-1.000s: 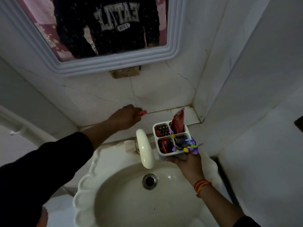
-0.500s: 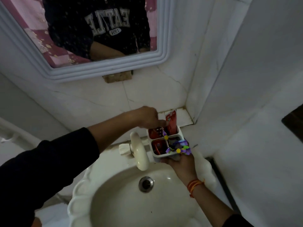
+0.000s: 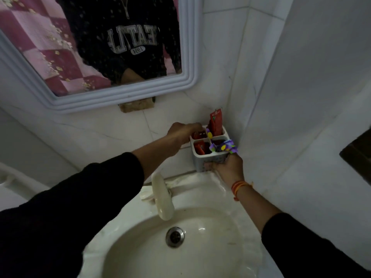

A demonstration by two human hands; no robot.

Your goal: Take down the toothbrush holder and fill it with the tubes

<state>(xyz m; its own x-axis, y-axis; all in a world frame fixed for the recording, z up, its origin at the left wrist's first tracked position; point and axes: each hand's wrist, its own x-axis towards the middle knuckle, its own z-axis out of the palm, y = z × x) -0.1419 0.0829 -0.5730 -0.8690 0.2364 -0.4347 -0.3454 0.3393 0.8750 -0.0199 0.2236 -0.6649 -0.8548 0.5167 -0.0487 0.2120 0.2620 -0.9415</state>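
Above the sink [image 3: 200, 197], the right hand [image 3: 226, 167] grips the holder [image 3: 208, 157], now raised toward the corner. The left hand [image 3: 182, 133] has pushed a red tube [image 3: 197, 135] in; filling appears nearly complete.

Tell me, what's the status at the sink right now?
Right hand grips toothbrush holder from below. Left hand at its rear-left compartment. Red tube upright inside. Nothing blocking.

Only legible text is on my dark sweatshirt [image 3: 128, 37] in the mirror [image 3: 186, 57]: mirrored block letters "EATTLE", first letter cut off, with "1994" beneath. Print on the red tube [image 3: 216, 122] is too small to read.
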